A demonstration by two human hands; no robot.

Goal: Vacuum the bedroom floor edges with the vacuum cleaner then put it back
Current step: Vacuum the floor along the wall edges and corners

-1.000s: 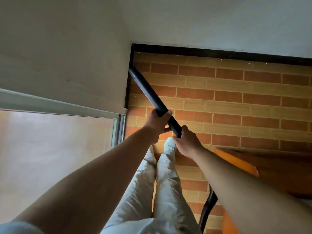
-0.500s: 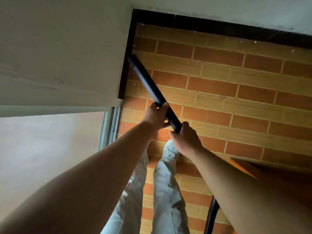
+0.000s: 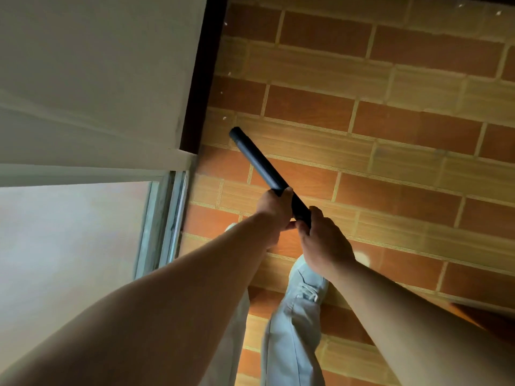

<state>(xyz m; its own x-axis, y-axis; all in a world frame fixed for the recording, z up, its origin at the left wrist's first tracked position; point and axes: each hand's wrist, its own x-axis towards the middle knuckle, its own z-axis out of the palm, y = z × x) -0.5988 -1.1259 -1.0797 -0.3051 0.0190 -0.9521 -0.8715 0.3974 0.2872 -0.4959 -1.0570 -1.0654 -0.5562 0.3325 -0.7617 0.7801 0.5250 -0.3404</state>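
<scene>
Brick-pattern floor (image 3: 390, 151) by dark skirting (image 3: 200, 79) | your left hand (image 3: 274, 210) and right hand (image 3: 323, 240) both curl round tube (image 3: 259, 160), left nearer tip | tube's long axis runs up-left from your hands, tip near skirting

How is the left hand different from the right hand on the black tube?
The left hand grips the black tube further along, nearer its open tip; the right hand grips behind it, nearer the person. The left hand is on the side of the glass pane; the right hand is on the other side, over the brick-pattern floor. Both curl round the tube, close together.
</scene>
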